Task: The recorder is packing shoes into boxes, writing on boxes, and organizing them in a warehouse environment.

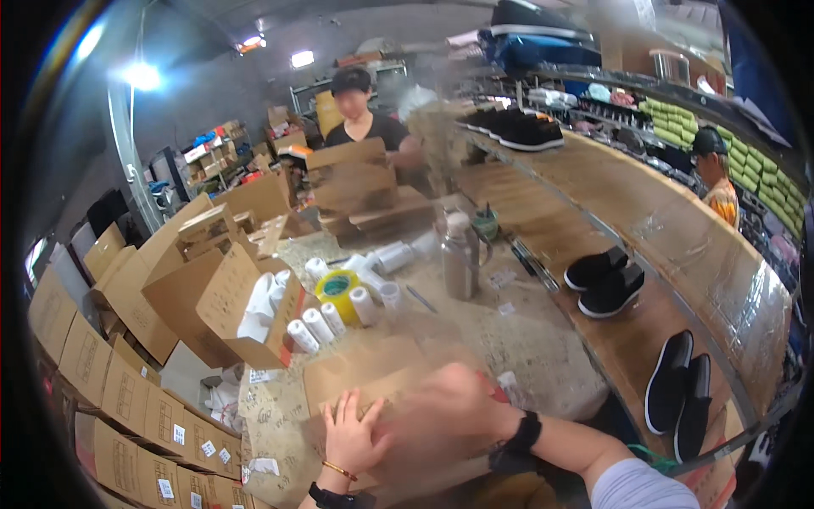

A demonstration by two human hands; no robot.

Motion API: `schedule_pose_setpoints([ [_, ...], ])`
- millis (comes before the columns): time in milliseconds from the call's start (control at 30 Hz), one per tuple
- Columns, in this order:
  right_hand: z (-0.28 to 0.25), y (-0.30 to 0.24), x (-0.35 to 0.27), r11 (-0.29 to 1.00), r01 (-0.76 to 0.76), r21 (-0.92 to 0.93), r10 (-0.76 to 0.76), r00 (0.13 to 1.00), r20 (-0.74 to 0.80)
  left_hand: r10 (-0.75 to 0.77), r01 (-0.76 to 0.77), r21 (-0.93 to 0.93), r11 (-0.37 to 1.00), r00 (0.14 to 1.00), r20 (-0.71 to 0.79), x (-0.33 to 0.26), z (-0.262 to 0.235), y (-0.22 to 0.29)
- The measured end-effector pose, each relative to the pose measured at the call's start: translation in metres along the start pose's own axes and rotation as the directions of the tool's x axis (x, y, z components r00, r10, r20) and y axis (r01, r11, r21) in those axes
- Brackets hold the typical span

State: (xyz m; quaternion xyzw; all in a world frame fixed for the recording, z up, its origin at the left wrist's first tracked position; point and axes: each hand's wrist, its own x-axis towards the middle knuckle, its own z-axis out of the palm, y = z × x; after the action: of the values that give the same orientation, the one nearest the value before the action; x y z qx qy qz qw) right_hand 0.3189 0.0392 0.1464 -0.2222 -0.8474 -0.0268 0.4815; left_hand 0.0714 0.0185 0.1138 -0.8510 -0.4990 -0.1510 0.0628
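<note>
My left hand [350, 434] lies flat, fingers spread, on a brown cardboard box [335, 371] at the near side of the work table. A bracelet and a dark band circle that wrist. Beside it, over the right part of the box, my right hand [458, 397] is raised. Its fingers are smeared, so whether they hold anything does not show. A dark watch [526, 431] sits on the right wrist. The blur also hides much of the box's right side. Just beyond stand white paper rolls [319, 324] and a roll of yellow tape [337, 287].
An open carton with white paper [259, 310] stands left, above stacked cartons [127, 399]. A metal thermos [459, 259] and a pen [420, 299] are farther back. Black shoes [670, 382] line the shelf [560, 212] at right. One person [360, 127] faces me; another [715, 174] is far right.
</note>
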Motion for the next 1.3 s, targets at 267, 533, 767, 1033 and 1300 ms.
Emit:
schedule_pose_setpoints([
  [267,0.012,0.038,-0.058,0.664,-0.652,-0.366,0.689,0.723,-0.037,0.059,-0.056,0.069,0.996,0.997,-0.046,-0.010,-0.007,0.012],
  [533,0.021,0.067,-0.080,0.706,-0.706,-0.058,0.707,0.706,0.021,0.232,-0.244,-0.099,0.965,0.966,-0.114,-0.012,-0.007,-0.001],
  [767,0.026,0.075,-0.107,0.348,-0.753,0.559,0.870,0.481,0.106,0.273,-0.306,0.213,0.928,0.946,0.173,-0.019,-0.016,0.023],
  [1033,-0.001,0.063,-0.119,-0.162,-0.657,0.736,0.727,0.425,0.539,0.221,-0.252,0.209,0.945,0.962,0.159,-0.038,-0.021,0.044],
  [1300,-0.012,0.013,-0.090,-0.091,-0.352,0.931,0.675,0.666,0.318,-0.595,-0.062,-0.892,0.448,0.723,-0.350,-0.059,0.007,0.047],
])
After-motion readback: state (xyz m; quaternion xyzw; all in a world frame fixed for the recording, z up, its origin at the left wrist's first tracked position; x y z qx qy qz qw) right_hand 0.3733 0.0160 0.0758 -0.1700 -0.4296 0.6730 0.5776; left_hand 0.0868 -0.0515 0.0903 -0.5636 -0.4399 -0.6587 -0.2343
